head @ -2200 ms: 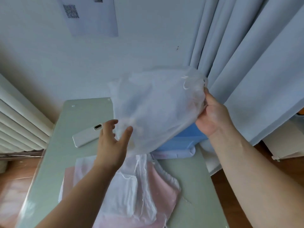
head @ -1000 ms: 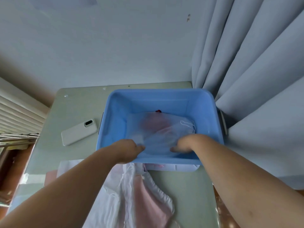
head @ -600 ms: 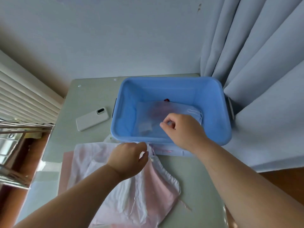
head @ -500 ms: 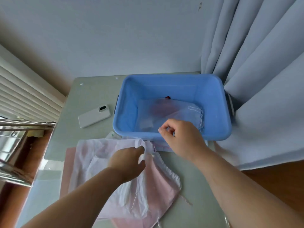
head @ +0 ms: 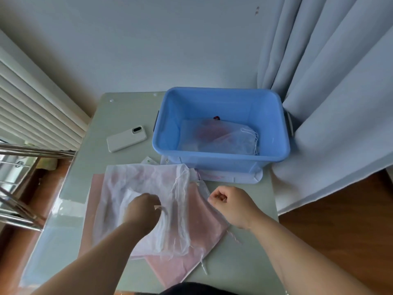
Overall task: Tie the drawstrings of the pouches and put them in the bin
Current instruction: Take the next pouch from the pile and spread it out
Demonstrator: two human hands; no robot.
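A: What's on the tabletop (head: 123, 116)?
B: Blue bin (head: 221, 159), far right corner, a sheer pouch (head: 229, 141) inside. Near edge: left hand (head: 142, 209) grips the white pouch (head: 144, 179), fingertips hidden.
A: Right hand (head: 231, 206)?
B: Curled over the pink pouch (head: 204, 226); grip unclear.

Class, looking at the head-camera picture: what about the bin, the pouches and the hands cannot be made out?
All head view.
- Red thing: mostly hidden behind the pouch in the bin.
- That pouch's drawstring: too small to tell if knotted.
- Right hand: curled fingers hide whether it holds a string.
- Pouch pile: overlapping layers hide the count.
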